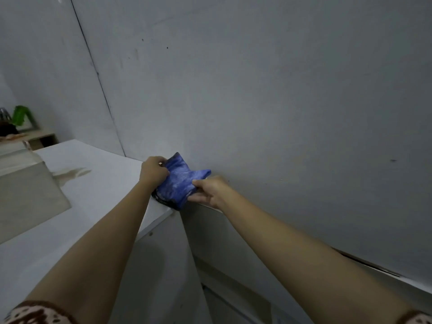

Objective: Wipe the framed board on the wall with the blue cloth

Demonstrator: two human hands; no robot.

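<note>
Cloth [181, 183], blue and mottled, bunched, runs lengthwise from cabinet corner [163, 206] up toward the wall [280, 101]; left hand [153, 171] and right hand [209, 190] pinch its opposite edges.

Mottled blue cloth [181, 181], grey wall [268, 90], white countertop [98, 183], brown-spotted pink sleeve [35, 314], green object [21, 114]

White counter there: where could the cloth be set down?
The white counter is bare between the beige box at left and the hands; a spill mark lies near the box. The corner is crowded: left hand and right hand grip the blue cloth.
</note>
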